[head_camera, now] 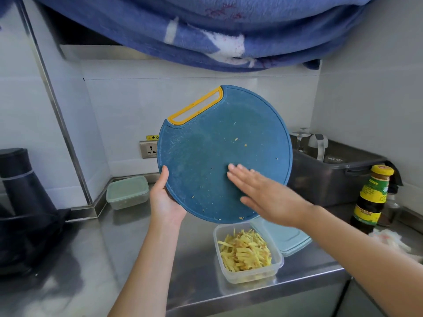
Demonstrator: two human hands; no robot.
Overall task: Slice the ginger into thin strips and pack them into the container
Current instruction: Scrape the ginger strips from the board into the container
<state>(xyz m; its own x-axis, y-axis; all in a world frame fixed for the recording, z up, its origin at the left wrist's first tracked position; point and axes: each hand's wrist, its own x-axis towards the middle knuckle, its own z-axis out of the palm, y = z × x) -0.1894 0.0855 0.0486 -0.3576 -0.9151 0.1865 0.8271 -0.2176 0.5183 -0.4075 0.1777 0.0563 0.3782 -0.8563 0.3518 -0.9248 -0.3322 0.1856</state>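
**Board tipped up over the open container**

The left hand (pixel 165 199) grips the lower left rim of the round blue cutting board (pixel 206 161), thumb on the face and fingers hidden behind it. The board is held off the counter, steeply tilted, with its yellow handle (pixel 196 106) at the top edge, far from both hands. The right hand (pixel 263 194) is flat with straight fingers laid across the lower right of the board's face. It is blurred, so actual contact cannot be told. A few small ginger scraps cling to the board around those fingers.

Directly below the right hand, under the board's bottom edge, sits the open container (pixel 216 236), holding a heap of ginger strips (pixel 245 250). It stands close to the front edge of the steel counter (pixel 91 259). Its pale blue lid (pixel 288 240) lies touching it, under the right wrist.

Open counter lies below and left of the left forearm. Beyond the right forearm the space is crowded by a dark grey bin (pixel 334 179) and a sauce bottle (pixel 372 197).

Counted: two hands, one board, two clear containers, one loose lid. The second container (pixel 127 192), lidded in green, is just left of the left hand, against the wall corner.
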